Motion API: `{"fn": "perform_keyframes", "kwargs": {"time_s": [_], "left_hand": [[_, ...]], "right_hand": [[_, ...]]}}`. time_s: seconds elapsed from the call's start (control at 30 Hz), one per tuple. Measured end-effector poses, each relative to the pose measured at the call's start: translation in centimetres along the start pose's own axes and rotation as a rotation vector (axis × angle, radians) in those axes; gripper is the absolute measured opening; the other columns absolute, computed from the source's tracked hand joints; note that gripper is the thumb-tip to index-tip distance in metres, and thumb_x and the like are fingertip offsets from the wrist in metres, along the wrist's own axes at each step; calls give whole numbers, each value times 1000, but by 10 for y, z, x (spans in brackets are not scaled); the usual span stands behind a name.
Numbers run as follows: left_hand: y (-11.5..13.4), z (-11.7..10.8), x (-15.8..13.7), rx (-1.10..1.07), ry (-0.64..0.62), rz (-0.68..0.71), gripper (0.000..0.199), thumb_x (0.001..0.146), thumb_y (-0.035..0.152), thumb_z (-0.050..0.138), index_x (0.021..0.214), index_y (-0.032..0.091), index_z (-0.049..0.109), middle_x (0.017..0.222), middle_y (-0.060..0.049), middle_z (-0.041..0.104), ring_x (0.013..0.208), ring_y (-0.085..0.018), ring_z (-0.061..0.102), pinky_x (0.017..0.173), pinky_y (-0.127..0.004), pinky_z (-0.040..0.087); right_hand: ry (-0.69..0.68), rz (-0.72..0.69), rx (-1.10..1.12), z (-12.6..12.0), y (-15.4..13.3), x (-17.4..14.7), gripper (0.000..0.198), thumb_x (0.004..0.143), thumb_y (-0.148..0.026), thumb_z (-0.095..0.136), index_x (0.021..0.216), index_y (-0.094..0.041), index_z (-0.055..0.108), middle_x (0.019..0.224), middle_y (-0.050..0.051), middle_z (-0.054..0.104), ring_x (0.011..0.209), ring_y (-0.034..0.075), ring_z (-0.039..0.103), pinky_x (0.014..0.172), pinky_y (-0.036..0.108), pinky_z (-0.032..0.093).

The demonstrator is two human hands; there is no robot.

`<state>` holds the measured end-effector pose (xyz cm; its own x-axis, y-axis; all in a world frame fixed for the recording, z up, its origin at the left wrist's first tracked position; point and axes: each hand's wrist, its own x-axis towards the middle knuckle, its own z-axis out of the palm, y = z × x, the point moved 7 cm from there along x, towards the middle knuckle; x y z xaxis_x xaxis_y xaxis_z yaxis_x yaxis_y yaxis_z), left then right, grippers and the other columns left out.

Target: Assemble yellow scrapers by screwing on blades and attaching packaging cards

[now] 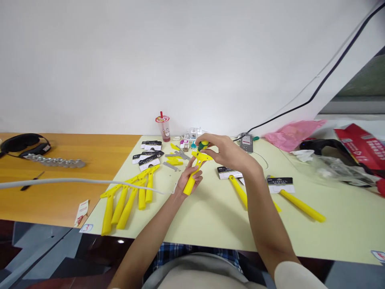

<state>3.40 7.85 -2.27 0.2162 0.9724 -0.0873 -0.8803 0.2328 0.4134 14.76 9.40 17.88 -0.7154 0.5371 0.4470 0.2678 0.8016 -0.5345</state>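
My left hand (pixel 183 181) is wrapped round the handle of a yellow plastic scraper (pixel 189 186), its wide head pointing up and away from me. Above that head, my right hand (pixel 227 151) grips a screwdriver (pixel 203 144) with a green and yellow handle. The screwdriver's tip is too small to make out, but it points down at the scraper head. Just beyond my left hand lie grey metal blades (pixel 171 165) and small yellow plastic pieces (pixel 174 161). Several yellow scraper handles (pixel 128 208) lie side by side to the left.
Black-and-white cards (pixel 149 161) lie at the back left, near a drink cup (pixel 165 132) with a straw. On the right are scrapers (pixel 302 205) with cards attached, a pink bag (pixel 293 134) and clear plastic wrapping (pixel 333 170). A white cable (pixel 75 180) crosses the left side.
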Motion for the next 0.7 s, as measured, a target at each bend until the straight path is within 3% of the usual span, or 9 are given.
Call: {"fn": "perform_keyframes", "kwargs": {"time_s": [0.17, 0.47, 0.6, 0.7], "left_hand": [[0, 14, -29, 55, -3, 68, 57, 89, 5, 75, 138, 33, 70, 140, -8, 70, 54, 0, 40, 53, -16, 40], [-8, 58, -100, 110, -61, 175, 59, 88, 9, 78, 140, 37, 70, 141, -7, 70, 54, 0, 38, 52, -17, 39], [-10, 58, -102, 132, -33, 164, 55, 88, 9, 77, 136, 37, 72, 139, -6, 70, 54, -1, 36, 51, -18, 39], [-9, 53, -79, 127, -30, 119, 57, 86, 8, 78, 136, 36, 72, 127, -3, 72, 54, -1, 37, 51, -18, 38]], "right_hand": [[81, -61, -101, 1, -38, -21, 35, 106, -18, 54, 136, -30, 68, 130, 7, 76, 110, 26, 73, 100, 44, 56], [195, -207, -143, -5, -109, -70, 41, 111, -20, 50, 147, -34, 64, 140, 9, 74, 127, 27, 71, 108, 47, 58], [201, -201, -136, -10, -118, -77, 39, 110, -21, 52, 144, -34, 66, 137, 8, 75, 126, 27, 72, 108, 47, 58], [139, -151, -143, -14, -104, -64, 34, 106, -18, 56, 134, -32, 71, 131, 7, 77, 118, 27, 74, 103, 45, 58]]}}
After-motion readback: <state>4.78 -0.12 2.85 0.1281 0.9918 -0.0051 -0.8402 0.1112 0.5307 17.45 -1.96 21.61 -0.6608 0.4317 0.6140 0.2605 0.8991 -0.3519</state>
